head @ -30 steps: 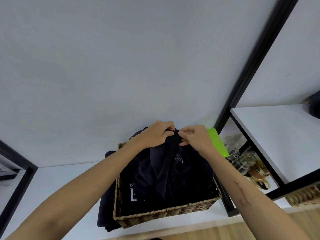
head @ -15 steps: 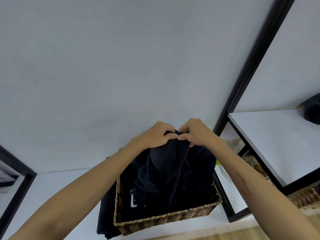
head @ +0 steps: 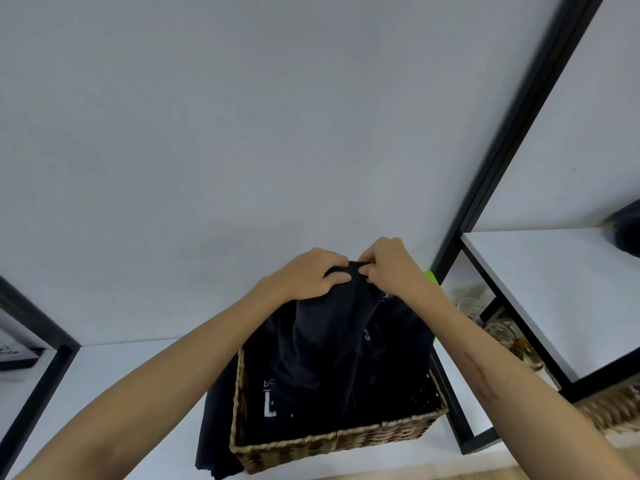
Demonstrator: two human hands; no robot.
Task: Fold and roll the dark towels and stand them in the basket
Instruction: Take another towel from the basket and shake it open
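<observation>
You hold one dark towel [head: 332, 327] bunched at its top edge, lifted, hanging down into the woven basket [head: 332, 445]. More dark cloth with white lettering [head: 273, 393] fills the basket; some spills over its left wall onto the surface.

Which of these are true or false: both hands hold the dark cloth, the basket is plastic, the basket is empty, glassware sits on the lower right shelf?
1. Both hands hold the dark towel: true. The left hand and right hand pinch the dark towel at its top.
2. The basket is plastic: false. The basket is woven wicker.
3. The basket is empty: false. Dark fabric fills it.
4. Glassware sits on the lower right shelf: true, glassware.
</observation>
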